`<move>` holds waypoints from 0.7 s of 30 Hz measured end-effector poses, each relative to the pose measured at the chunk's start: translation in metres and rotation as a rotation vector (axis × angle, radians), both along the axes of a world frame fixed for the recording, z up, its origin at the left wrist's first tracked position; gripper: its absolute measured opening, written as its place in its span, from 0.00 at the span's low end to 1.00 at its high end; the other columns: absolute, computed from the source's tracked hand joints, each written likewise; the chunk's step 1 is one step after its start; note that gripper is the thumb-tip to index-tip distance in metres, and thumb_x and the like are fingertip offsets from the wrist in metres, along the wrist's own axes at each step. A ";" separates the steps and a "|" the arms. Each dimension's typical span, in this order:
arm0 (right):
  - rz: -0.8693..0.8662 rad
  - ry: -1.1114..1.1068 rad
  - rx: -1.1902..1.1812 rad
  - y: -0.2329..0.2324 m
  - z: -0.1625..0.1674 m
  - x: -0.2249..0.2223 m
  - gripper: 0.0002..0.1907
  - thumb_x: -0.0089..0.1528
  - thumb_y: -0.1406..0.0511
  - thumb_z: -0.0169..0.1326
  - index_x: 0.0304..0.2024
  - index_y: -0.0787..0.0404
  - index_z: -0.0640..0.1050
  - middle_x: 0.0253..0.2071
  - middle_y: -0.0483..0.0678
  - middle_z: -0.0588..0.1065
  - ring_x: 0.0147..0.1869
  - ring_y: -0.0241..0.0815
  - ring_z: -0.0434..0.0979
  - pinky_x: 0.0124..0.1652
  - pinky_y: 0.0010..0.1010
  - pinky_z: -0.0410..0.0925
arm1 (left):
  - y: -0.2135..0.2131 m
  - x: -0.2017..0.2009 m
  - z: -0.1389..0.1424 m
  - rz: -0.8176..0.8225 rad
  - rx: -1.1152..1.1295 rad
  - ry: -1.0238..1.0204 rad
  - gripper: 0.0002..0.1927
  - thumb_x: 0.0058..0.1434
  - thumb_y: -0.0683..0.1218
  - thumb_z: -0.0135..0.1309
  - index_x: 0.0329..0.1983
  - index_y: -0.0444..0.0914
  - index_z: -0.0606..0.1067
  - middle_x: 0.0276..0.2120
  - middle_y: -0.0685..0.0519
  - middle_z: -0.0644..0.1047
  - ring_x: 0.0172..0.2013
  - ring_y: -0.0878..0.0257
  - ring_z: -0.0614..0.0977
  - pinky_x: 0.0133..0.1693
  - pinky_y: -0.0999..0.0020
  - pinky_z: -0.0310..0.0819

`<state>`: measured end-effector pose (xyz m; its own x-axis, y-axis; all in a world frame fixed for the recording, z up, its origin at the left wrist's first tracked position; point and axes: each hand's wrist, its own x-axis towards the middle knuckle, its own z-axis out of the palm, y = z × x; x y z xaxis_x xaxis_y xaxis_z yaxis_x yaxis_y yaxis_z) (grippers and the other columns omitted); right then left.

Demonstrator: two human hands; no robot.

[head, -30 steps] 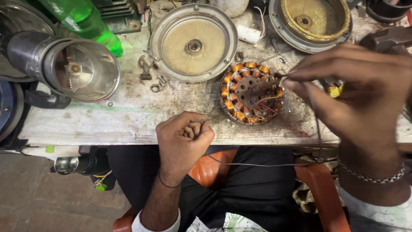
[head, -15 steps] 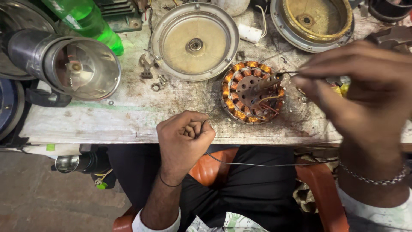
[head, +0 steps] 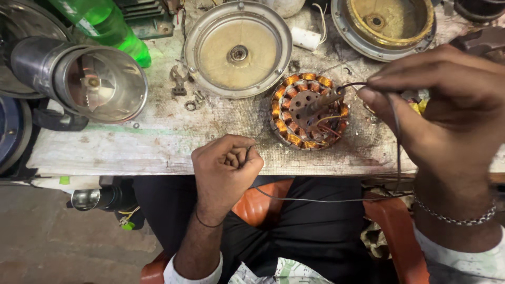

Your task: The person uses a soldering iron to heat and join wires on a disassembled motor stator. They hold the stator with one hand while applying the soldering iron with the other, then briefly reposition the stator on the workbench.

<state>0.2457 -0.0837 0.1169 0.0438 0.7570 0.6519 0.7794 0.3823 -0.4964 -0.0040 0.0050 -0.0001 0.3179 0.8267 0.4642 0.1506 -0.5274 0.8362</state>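
Bare bench point(head: 158, 147) between steel jar point(head: 100, 84) and stator point(head: 307, 111)

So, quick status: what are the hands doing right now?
Left hand fisted on thin wire. Right hand pinching wire at copper-wound stator. Nothing blocking.

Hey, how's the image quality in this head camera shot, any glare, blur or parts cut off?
Head view: even light with soft shadows; bright glare on the steel jar and on the green bottle; the right hand looms large and slightly soft near the lens, while the left hand, thin wire and copper-wound stator read sharp; the bench edges bow a little, and top items are cropped.
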 end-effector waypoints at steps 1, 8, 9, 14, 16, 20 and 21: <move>0.006 0.019 -0.007 0.000 0.002 -0.003 0.05 0.63 0.75 0.65 0.37 0.67 0.79 0.39 0.56 0.79 0.44 0.43 0.83 0.40 0.26 0.76 | 0.000 -0.001 0.000 0.003 0.003 0.004 0.07 0.52 0.33 0.64 0.33 0.33 0.80 0.19 0.61 0.72 0.20 0.78 0.68 0.23 0.80 0.59; -0.019 -0.060 -0.032 0.001 0.010 -0.015 0.06 0.62 0.76 0.66 0.38 0.69 0.80 0.38 0.57 0.80 0.42 0.44 0.83 0.41 0.27 0.75 | 0.000 -0.001 0.000 -0.002 0.016 0.004 0.07 0.52 0.33 0.64 0.34 0.34 0.80 0.18 0.61 0.71 0.20 0.78 0.67 0.23 0.79 0.59; 0.009 -0.132 -0.041 0.002 0.010 -0.013 0.05 0.59 0.76 0.66 0.36 0.70 0.80 0.37 0.58 0.80 0.42 0.45 0.84 0.41 0.29 0.76 | 0.001 0.000 0.000 -0.005 0.045 0.006 0.08 0.52 0.33 0.64 0.34 0.34 0.79 0.18 0.61 0.71 0.20 0.78 0.67 0.23 0.80 0.60; 0.028 -0.026 0.006 -0.002 -0.006 0.000 0.05 0.66 0.75 0.64 0.41 0.68 0.80 0.41 0.57 0.79 0.44 0.42 0.84 0.45 0.26 0.78 | 0.000 0.000 -0.001 -0.005 0.010 -0.004 0.07 0.52 0.33 0.64 0.33 0.34 0.80 0.18 0.61 0.71 0.20 0.78 0.67 0.23 0.79 0.59; 0.053 -0.027 0.027 -0.002 -0.010 0.006 0.05 0.66 0.76 0.64 0.40 0.68 0.79 0.42 0.57 0.79 0.43 0.42 0.84 0.44 0.26 0.78 | 0.001 0.000 -0.001 -0.016 0.016 -0.003 0.07 0.52 0.33 0.64 0.33 0.34 0.80 0.18 0.61 0.71 0.20 0.78 0.67 0.23 0.79 0.58; 0.076 0.054 0.039 -0.003 -0.010 0.008 0.05 0.67 0.75 0.64 0.40 0.66 0.79 0.41 0.56 0.79 0.43 0.41 0.84 0.43 0.24 0.79 | 0.001 0.000 -0.002 -0.021 0.011 -0.004 0.07 0.53 0.33 0.63 0.34 0.33 0.80 0.19 0.61 0.72 0.20 0.79 0.68 0.23 0.80 0.59; 0.060 0.019 0.035 -0.003 -0.008 0.006 0.05 0.66 0.76 0.64 0.39 0.67 0.79 0.40 0.57 0.79 0.43 0.42 0.84 0.43 0.25 0.79 | 0.001 -0.001 -0.002 -0.019 0.004 -0.010 0.07 0.53 0.33 0.63 0.35 0.33 0.80 0.19 0.61 0.72 0.21 0.79 0.68 0.23 0.80 0.59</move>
<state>0.2518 -0.0868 0.1091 0.0116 0.7353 0.6776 0.7450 0.4456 -0.4964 -0.0045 0.0061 -0.0023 0.3290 0.8185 0.4710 0.1320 -0.5337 0.8353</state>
